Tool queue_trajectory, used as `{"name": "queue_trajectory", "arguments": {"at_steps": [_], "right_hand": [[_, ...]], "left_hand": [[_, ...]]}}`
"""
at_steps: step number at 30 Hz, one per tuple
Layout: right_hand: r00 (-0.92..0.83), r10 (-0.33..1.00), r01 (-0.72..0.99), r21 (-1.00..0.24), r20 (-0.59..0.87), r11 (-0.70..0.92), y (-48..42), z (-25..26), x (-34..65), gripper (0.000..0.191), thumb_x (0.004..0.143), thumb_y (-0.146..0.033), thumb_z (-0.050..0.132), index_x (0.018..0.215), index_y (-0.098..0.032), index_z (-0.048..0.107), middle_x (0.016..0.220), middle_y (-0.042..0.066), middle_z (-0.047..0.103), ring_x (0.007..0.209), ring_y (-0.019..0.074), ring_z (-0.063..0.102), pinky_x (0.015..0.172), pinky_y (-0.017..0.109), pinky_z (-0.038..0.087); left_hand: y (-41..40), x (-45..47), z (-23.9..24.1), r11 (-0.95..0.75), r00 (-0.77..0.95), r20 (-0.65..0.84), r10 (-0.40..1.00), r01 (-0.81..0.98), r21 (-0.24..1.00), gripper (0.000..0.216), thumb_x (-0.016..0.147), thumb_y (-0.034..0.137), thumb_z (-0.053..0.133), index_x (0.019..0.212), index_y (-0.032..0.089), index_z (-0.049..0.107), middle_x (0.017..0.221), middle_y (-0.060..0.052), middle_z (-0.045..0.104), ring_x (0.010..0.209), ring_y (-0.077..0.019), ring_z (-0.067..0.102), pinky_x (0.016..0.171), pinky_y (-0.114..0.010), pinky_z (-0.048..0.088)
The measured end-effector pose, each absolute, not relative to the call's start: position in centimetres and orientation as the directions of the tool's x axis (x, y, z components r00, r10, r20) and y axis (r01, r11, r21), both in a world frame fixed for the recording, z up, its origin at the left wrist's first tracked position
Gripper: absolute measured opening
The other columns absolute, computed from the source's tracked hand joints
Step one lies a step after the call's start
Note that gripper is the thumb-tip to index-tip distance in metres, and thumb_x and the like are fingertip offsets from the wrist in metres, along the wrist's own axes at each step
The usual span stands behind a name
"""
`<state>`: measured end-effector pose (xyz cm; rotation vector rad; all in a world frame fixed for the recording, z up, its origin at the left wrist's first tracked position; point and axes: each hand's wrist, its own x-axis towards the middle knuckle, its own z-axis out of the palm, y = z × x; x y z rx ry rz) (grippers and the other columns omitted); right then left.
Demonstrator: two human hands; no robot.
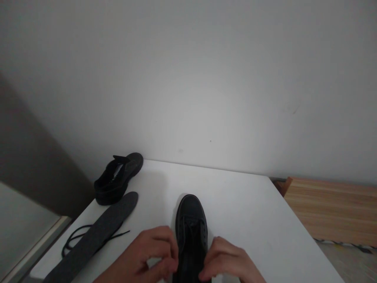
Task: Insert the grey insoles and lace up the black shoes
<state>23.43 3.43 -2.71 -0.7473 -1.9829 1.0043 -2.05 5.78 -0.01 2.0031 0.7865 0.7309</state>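
A black shoe (191,224) stands on the white table (244,212), toe pointing away from me. My left hand (150,253) is curled against the shoe's left side near the lacing, fingers pinched together. My right hand (226,261) is curled on the shoe's right side, fingers closed at the opening. What the fingertips pinch is hidden. A second black shoe (118,179) lies at the table's far left corner. A dark grey insole (97,236) lies flat at the left, with a black shoelace (78,237) partly under it.
A pale wall (188,78) rises directly behind the table. To the right, lower than the table, sits a light wooden surface (332,208). At the far left a dark panel and a strip of floor show beyond the table's edge.
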Motion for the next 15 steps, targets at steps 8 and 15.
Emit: {"name": "queue_trajectory", "arguments": {"at_steps": [8, 15], "right_hand": [[-0.006, 0.962, 0.382, -0.889, 0.272, 0.254, 6.3, -6.4, 22.5, 0.021, 0.089, -0.04, 0.067, 0.092, -0.021, 0.076, 0.074, 0.003, 0.069, 0.064, 0.0185, 0.065, 0.059, 0.027, 0.052], [0.002, 0.957, 0.385, -0.883, 0.291, 0.268, 6.9, -6.9, 21.8, 0.018, 0.091, -0.033, 0.064, 0.081, -0.021, 0.073, 0.075, 0.003, 0.068, 0.069, 0.0186, 0.063, 0.061, 0.027, 0.05]], "left_hand": [[8.4, 0.1, -4.8, -0.235, 0.275, 0.125, 0.953, 0.41, 0.881, 0.013, 0.088, 0.027, 0.061, 0.097, 0.021, 0.07, 0.087, -0.003, 0.07, 0.08, -0.0195, 0.066, 0.074, -0.029, 0.051], [9.8, 0.9, -5.7, -0.272, 0.259, 0.174, 0.95, 0.415, 0.868, 0.019, 0.089, 0.025, 0.058, 0.084, 0.021, 0.075, 0.083, -0.005, 0.071, 0.08, -0.0211, 0.068, 0.075, -0.032, 0.052]]}}
